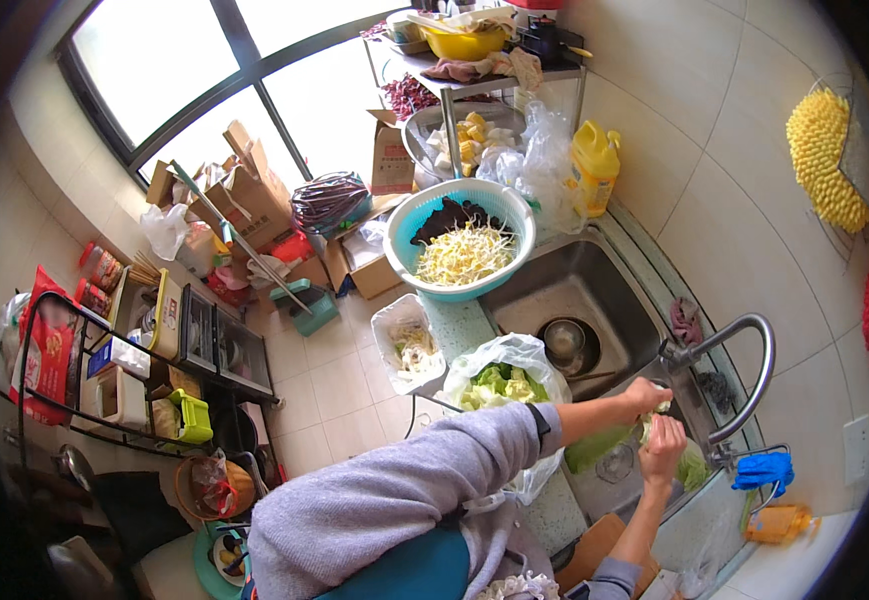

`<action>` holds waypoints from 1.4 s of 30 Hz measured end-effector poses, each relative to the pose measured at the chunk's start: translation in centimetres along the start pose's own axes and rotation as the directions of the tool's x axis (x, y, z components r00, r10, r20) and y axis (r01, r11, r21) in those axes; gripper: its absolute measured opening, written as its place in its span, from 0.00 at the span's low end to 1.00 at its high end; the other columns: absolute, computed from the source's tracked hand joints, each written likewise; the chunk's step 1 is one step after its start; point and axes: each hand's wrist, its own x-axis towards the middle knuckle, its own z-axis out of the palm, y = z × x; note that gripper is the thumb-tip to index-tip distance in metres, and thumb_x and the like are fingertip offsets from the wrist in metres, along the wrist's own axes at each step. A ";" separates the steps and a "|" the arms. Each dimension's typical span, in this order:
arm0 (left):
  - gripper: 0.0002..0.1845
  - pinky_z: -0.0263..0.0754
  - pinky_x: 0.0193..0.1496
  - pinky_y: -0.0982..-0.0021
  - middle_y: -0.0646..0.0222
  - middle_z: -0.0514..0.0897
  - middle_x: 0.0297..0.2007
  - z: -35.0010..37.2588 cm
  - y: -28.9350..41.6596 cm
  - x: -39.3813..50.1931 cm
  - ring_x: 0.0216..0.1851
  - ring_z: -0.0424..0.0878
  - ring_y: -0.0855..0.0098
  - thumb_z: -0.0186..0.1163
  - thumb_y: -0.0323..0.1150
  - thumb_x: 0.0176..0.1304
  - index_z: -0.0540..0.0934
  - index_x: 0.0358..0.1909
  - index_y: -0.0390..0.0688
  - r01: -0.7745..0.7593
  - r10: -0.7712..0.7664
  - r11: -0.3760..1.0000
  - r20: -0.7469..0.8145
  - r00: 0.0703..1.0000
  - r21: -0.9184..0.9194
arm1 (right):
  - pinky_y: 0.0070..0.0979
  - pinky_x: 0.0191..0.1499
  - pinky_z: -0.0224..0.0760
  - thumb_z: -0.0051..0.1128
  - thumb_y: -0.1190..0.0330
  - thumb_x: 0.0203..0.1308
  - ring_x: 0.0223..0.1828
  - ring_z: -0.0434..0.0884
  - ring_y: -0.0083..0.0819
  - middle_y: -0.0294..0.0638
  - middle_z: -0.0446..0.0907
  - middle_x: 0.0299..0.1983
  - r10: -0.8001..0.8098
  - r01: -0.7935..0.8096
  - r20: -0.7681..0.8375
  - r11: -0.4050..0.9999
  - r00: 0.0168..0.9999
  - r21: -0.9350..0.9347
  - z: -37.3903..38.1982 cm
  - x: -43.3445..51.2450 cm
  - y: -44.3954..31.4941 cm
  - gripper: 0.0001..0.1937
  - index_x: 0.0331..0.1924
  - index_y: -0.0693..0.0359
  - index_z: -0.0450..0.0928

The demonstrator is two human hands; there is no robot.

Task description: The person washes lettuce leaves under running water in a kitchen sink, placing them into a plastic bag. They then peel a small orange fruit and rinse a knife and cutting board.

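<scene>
Over the near sink basin, my left hand (644, 398) grips the pale end of a leafy green vegetable (596, 448), seemingly lettuce. Right below it, my right hand (662, 451) is closed on the pale part of the same leafy vegetable. The two hands are close together. More leaves (692, 466) lie in the basin beside my right hand, next to a round drain strainer (616, 463). To the left of the basin stands a clear plastic bag (555, 376) full of green leaves (503, 385).
A curved steel faucet (768, 375) arches at the sink's wall side. The other basin (618, 285) holds a metal bowl (564, 338). A colander (522, 217) with bean sprouts and dark fungus sits at its edge. Below stands a white bin (382, 330); a yellow bottle (595, 169) is near the wall.
</scene>
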 end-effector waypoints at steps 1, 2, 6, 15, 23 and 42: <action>0.14 0.66 0.21 0.68 0.70 0.76 0.19 0.3 -0.3 0.0 0.19 0.71 0.76 0.63 0.38 0.44 0.78 0.17 0.35 -0.001 0.001 0.999 0.006 1.000 -0.047 | 0.36 0.34 0.65 0.47 0.78 0.41 0.31 0.73 0.45 0.48 0.72 0.27 -0.012 0.012 -0.026 1.000 1.000 0.015 0.1 -0.3 0.1 0.09 0.31 0.68 0.69; 0.14 0.66 0.22 0.69 0.70 0.76 0.19 0.5 -0.6 -0.1 0.19 0.71 0.75 0.63 0.38 0.44 0.78 0.17 0.35 -0.023 0.022 0.999 -0.010 1.000 -0.050 | 0.36 0.33 0.65 0.47 0.78 0.41 0.31 0.73 0.45 0.48 0.72 0.28 -0.012 0.013 -0.057 1.000 0.998 0.025 0.2 -0.8 0.2 0.09 0.31 0.69 0.69; 0.15 0.65 0.22 0.70 0.70 0.75 0.17 1.5 -0.1 -1.5 0.19 0.71 0.76 0.61 0.40 0.48 0.76 0.17 0.37 -0.116 0.117 0.993 -0.029 0.993 0.009 | 0.39 0.32 0.65 0.48 0.76 0.42 0.30 0.73 0.48 0.50 0.72 0.27 0.191 -0.164 -0.139 0.969 0.972 0.185 1.7 -2.7 1.0 0.09 0.32 0.68 0.70; 0.20 0.70 0.23 0.61 0.54 0.74 0.14 0.3 4.1 -4.6 0.19 0.75 0.53 0.58 0.45 0.50 0.73 0.14 0.36 -0.675 0.619 0.203 0.441 0.650 0.710 | 0.36 0.41 0.67 0.48 0.74 0.50 0.39 0.75 0.46 0.54 0.74 0.41 0.554 -0.623 0.408 0.780 0.726 0.048 6.0 -5.2 4.1 0.13 0.43 0.65 0.69; 0.17 0.69 0.34 0.63 0.61 0.72 0.33 -0.7 1.1 -4.5 0.39 0.71 0.61 0.61 0.42 0.45 0.72 0.31 0.41 -0.801 0.851 -0.183 0.500 0.162 0.570 | 0.25 0.58 0.55 0.62 0.82 0.39 0.59 0.60 0.30 0.40 0.57 0.61 0.247 -0.335 0.255 0.378 0.935 0.863 2.4 -2.7 2.8 0.43 0.63 0.58 0.51; 0.16 0.70 0.27 0.58 0.60 0.74 0.25 -1.2 4.4 -4.6 0.26 0.76 0.55 0.61 0.43 0.42 0.73 0.22 0.41 -0.858 0.616 -0.059 0.695 0.371 0.510 | 0.22 0.50 0.61 0.52 0.75 0.53 0.50 0.65 0.24 0.37 0.65 0.50 0.563 -0.498 0.283 0.274 0.777 0.823 6.2 -4.9 2.9 0.22 0.54 0.62 0.63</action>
